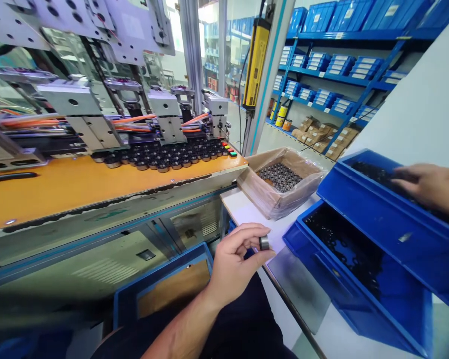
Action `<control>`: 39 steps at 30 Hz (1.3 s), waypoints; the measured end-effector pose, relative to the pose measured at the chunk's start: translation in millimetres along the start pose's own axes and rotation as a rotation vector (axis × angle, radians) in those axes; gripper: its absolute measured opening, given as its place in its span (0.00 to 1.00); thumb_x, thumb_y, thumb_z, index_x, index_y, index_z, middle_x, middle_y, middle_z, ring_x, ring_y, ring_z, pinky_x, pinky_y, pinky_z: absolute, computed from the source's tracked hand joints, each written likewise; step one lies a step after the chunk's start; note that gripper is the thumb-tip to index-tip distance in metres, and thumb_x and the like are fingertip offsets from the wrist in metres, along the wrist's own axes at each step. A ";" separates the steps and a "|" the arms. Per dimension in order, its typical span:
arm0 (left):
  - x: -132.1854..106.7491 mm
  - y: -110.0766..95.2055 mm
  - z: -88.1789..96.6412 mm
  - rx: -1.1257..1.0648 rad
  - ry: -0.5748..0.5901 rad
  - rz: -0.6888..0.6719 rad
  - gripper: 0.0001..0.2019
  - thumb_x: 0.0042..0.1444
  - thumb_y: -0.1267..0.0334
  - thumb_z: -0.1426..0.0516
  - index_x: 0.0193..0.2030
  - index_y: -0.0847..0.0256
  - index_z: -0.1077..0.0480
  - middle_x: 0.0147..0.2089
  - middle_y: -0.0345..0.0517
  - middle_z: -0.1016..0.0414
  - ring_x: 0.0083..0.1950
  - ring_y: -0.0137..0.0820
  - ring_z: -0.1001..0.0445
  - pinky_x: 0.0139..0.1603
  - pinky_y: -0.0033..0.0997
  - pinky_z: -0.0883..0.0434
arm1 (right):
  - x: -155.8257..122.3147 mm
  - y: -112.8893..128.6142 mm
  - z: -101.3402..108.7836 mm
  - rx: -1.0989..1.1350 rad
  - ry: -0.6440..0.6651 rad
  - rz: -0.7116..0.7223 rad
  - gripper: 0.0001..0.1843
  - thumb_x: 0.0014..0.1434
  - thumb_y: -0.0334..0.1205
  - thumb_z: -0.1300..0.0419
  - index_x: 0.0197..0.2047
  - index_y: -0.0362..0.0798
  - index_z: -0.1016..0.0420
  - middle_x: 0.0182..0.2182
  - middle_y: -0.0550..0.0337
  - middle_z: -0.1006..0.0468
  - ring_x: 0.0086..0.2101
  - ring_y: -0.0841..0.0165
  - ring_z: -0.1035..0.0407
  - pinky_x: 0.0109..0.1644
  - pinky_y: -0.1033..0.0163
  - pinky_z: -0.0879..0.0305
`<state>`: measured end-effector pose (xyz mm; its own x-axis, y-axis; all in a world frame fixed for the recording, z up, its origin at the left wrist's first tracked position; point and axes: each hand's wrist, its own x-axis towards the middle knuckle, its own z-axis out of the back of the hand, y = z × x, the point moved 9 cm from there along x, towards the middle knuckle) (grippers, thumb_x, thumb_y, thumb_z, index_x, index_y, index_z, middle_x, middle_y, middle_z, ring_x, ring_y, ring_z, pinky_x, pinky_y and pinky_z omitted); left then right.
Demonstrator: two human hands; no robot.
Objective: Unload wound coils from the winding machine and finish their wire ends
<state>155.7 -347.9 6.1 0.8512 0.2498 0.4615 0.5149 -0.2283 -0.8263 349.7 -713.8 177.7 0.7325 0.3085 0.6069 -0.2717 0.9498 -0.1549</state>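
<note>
Lower centre: our left hand (pixel 232 264) pinches a cylinder (pixel 264 243), thumb to fingertips | Right side: black parts (pixel 372 172) in upper bin (pixel 374 212) lie at fingers of our right hand (pixel 436 182), the nearer; grip blurred, we cannot tell.

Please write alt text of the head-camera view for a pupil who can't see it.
A person's left hand holds a small grey cylinder between thumb and fingers; the right hand reaches into the upper blue bin of black parts. To the left, an orange worktop fronts machinery.
</note>
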 end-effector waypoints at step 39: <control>-16.6 38.4 -58.3 -0.161 0.098 0.404 0.18 0.39 0.76 0.29 0.39 0.54 0.16 0.32 0.45 0.15 0.30 0.34 0.16 0.33 0.25 0.18 | -157.0 233.0 24.8 0.995 -0.230 0.714 0.12 0.66 0.40 0.38 0.47 0.39 0.26 0.37 0.48 0.25 0.40 0.64 0.28 0.43 0.55 0.24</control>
<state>167.3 -415.7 -14.4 0.9889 0.0221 0.1470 0.1420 -0.4347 -0.8893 155.9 -542.2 65.8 0.1276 0.6279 0.7678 -0.9917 0.0915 0.0899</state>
